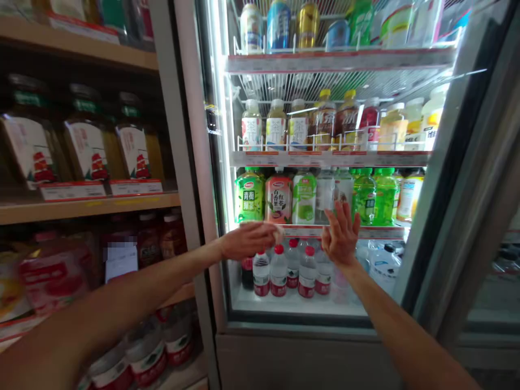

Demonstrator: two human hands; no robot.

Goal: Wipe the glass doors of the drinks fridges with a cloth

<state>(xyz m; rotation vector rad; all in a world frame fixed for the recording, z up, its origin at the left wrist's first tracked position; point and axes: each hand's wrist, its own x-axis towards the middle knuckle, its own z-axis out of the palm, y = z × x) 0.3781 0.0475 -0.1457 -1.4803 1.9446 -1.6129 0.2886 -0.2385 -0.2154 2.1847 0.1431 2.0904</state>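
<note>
Glass door (325,329) of the lit drinks cooler stands upright before the person, its frame around rows of bottles and cans, with thin streaks of reflected light across the pane. Both arms reach forward toward it from the lower corners of the view.

The left arm slants up and inward from the lower left, and the left hand (249,241) lies nearly level, fingers extended together and pointing right. A small pale patch (278,233) shows at its fingertips – too blurred to name, so I cannot tell whether the hand grips it or presses against the pane. This hand is in front of the left part of the cooler, over the gap between the green and red tea bottles (278,197) and the red-capped water bottles (278,273) on the cooler floor.

The right arm rises from the lower right, leaning inward, with the right hand (342,235) raised and its fingers spread upward – an open hand, clenched on nothing. It overlaps the lower price rail (382,233), right of the left hand and well apart from it; whether it touches the pane cannot be told.

Left of the door frame, wooden shelves (93,205) hold large dark bottles (87,138) with white labels.
</note>
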